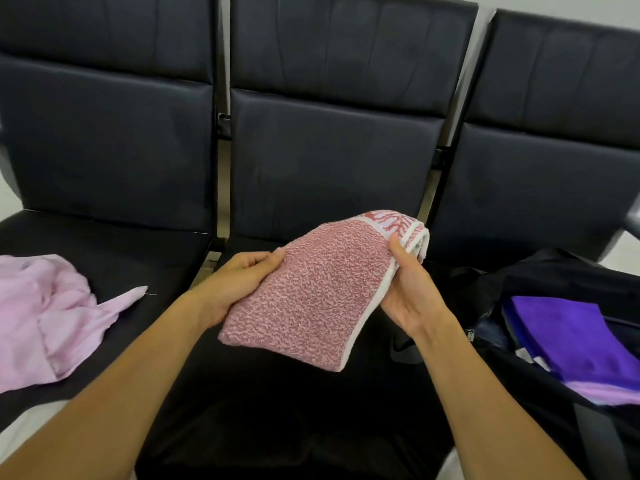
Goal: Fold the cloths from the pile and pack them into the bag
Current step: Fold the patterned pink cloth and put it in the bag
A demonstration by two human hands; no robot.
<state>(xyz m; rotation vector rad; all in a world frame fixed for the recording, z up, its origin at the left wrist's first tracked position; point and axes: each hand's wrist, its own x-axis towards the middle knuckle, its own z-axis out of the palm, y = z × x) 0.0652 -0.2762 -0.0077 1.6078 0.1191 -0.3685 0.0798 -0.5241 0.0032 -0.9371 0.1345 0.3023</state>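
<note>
The pink cloth (45, 317) runs off the left edge; the black bag (554, 271) and purple cloth (571, 337) inside it are cut off at the right edge.

Folded red-and-white towel (311, 292) held above middle seat, white-trimmed edge facing right. Crumpled pink cloth (45, 320) lies on left seat, at its front left. Open black bag (540, 282) on right seat holds folded purple cloth (568, 334).

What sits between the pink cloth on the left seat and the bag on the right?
In the head view, both hands, left hand and right hand, hold the folded red towel above the middle seat.
</note>
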